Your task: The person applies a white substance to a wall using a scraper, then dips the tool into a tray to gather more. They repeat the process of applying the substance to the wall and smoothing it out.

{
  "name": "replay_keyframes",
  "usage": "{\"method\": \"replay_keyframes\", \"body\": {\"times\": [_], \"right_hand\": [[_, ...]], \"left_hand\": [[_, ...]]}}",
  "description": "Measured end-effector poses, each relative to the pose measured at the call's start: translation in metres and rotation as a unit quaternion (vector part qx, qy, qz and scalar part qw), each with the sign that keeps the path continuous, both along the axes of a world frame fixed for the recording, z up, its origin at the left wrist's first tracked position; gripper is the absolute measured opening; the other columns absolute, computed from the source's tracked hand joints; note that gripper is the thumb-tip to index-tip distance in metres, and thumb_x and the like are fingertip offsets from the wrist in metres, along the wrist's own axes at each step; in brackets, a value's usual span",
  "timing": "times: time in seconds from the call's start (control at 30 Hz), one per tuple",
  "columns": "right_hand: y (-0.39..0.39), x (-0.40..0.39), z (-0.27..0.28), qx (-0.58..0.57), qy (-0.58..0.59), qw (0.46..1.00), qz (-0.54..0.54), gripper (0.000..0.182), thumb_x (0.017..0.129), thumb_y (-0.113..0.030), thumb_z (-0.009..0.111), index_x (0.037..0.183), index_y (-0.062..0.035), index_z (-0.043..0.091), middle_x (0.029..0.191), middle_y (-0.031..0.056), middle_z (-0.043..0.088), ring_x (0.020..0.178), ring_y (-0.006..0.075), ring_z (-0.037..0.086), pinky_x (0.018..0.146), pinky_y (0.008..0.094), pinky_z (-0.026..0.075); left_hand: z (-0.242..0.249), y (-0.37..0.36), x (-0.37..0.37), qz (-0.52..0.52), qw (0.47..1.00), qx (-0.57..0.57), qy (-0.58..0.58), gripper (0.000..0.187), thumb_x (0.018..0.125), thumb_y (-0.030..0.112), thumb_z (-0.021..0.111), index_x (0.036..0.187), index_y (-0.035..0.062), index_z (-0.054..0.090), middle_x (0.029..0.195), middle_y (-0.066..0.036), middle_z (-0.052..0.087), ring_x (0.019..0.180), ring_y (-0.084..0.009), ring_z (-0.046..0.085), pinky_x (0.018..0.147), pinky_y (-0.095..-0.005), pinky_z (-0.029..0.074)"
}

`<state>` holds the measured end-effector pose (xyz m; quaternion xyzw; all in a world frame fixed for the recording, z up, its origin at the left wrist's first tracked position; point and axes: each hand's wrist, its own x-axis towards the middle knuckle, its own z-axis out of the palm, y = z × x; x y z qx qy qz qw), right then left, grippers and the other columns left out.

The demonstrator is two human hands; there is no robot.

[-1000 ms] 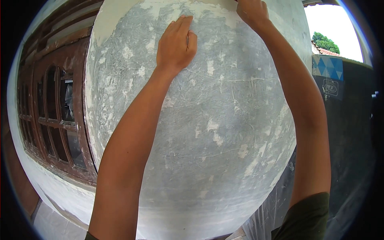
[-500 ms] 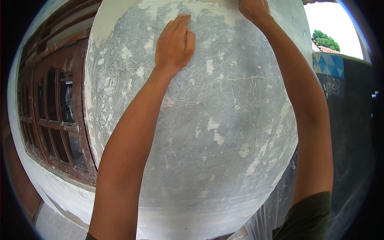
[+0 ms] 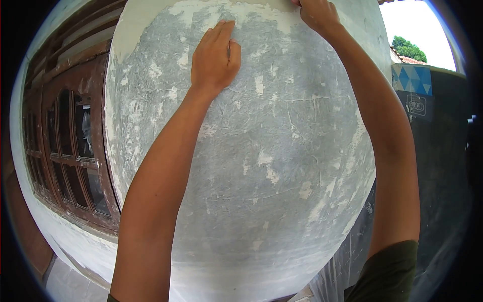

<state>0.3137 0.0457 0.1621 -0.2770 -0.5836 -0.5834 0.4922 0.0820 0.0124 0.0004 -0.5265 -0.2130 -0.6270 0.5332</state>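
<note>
A grey wall point(image 3: 241, 151) with whitish patches and thin cracks fills the middle of the view. Smooth pale plaster point(image 3: 133, 30) covers its upper edge. My left hand point(image 3: 216, 58) rests against the upper wall, palm towards it, fingers stretched up and thumb a little apart, with nothing visible in it. At the top edge, my right hand point(image 3: 319, 15) is closed, its fingers curled round something at the pale plaster. Only a small bit of that object shows, and the frame cuts it off.
A brown wooden window point(image 3: 70, 146) with small panes stands at the left. To the right are a dark panel point(image 3: 443, 151) with a blue and white patterned strip point(image 3: 412, 79), and an opening showing a tree point(image 3: 408, 49). Clear plastic sheeting point(image 3: 334, 277) hangs at the lower right.
My left hand sits slightly further left and lower in view. The wall and window have shifted slightly left too. My right hand is still closed at the top edge.
</note>
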Motion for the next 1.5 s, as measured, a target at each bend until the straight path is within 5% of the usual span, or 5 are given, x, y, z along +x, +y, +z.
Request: {"method": "replay_keyframes", "body": {"times": [0.73, 0.93, 1.07, 1.13, 1.5], "right_hand": [[-0.013, -0.04, -0.055, -0.014, -0.07, 0.997, -0.027, 0.013, 0.084, -0.002, 0.055, 0.086, -0.0018, 0.068, 0.086, 0.0215, 0.068, 0.078, 0.0385, 0.069, 0.07, 0.0482, 0.055], [-0.057, -0.048, -0.133, -0.019, -0.054, 0.972, 0.229, 0.011, 0.078, -0.005, 0.062, 0.083, 0.0021, 0.068, 0.077, 0.022, 0.066, 0.069, 0.0361, 0.068, 0.066, 0.0444, 0.054], [-0.083, -0.026, -0.197, -0.252, 0.069, 0.898, 0.355, 0.024, 0.08, -0.009, 0.062, 0.096, 0.0076, 0.07, 0.082, 0.0185, 0.069, 0.064, 0.0267, 0.067, 0.063, 0.0341, 0.053], [-0.09, -0.012, -0.238, -0.424, 0.151, 0.693, 0.563, 0.023, 0.084, -0.007, 0.062, 0.1, 0.007, 0.07, 0.086, 0.013, 0.071, 0.07, 0.0199, 0.07, 0.065, 0.0307, 0.056], [-0.146, 0.087, -0.484, -0.572, 0.386, 0.464, 0.555, 0.037, 0.088, 0.002, 0.059, 0.123, 0.0089, 0.053, 0.103, 0.0139, 0.066, 0.081, 0.0206, 0.072, 0.065, 0.0324, 0.065]], "left_hand": [[0.001, 0.001, -0.003, 0.012, 1.0, -0.007, 0.001, 0.043, 0.094, 0.015, 0.044, 0.133, 0.0034, 0.056, 0.135, -0.02, 0.058, 0.127, -0.0351, 0.054, 0.108, -0.0429, 0.042], [-0.004, -0.005, -0.001, -0.06, 0.998, -0.036, -0.007, 0.039, 0.092, 0.013, 0.045, 0.126, -0.0024, 0.058, 0.128, -0.023, 0.062, 0.124, -0.037, 0.056, 0.11, -0.0447, 0.041], [-0.026, -0.003, -0.001, -0.074, 0.996, -0.044, 0.005, 0.04, 0.094, 0.013, 0.045, 0.128, -0.0024, 0.057, 0.13, -0.024, 0.06, 0.126, -0.0376, 0.055, 0.112, -0.0449, 0.039], [-0.045, 0.004, -0.002, -0.094, 0.994, -0.032, 0.035, 0.041, 0.095, 0.013, 0.044, 0.131, -0.0025, 0.056, 0.131, -0.025, 0.059, 0.126, -0.0388, 0.054, 0.113, -0.0454, 0.037], [-0.281, -0.025, 0.074, -0.318, 0.91, -0.266, -0.011, 0.05, 0.094, 0.007, 0.037, 0.141, -0.0057, 0.045, 0.144, -0.023, 0.05, 0.137, -0.0357, 0.045, 0.115, -0.0438, 0.033]]}}
